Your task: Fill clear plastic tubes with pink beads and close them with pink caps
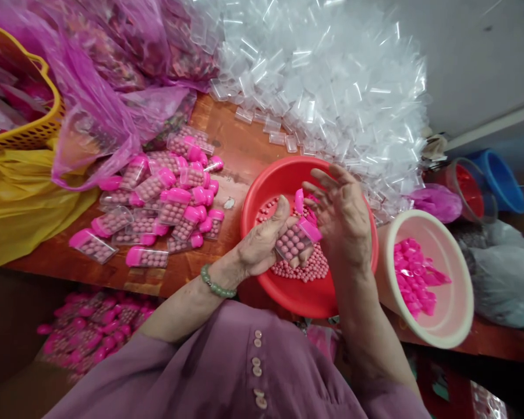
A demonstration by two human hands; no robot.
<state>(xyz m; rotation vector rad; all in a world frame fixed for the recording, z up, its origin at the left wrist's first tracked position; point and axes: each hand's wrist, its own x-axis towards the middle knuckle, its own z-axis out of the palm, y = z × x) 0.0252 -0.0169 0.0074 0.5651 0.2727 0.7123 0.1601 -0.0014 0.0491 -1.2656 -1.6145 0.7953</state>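
Note:
A clear box of pink beads (290, 241) with a pink cap on its end is held in my left hand (264, 241), over the red basin (253, 198). Just right of that box, my right hand (343, 212) is raised with its fingers spread and nothing gripped. Loose pink beads (303, 269) lie in the basin below both hands. Behind the fingers, some bright pink pieces show in the basin, partly hidden. Capped boxes full of beads (157, 203) are piled on the wooden table to the left.
Clear empty boxes (318, 75) form a large heap at the back. A white bucket (463, 291) with pink caps (413, 273) stands right. Purple bags (100, 99) and a yellow basket (30, 131) are at the left. More filled boxes (96, 331) lie below the table edge.

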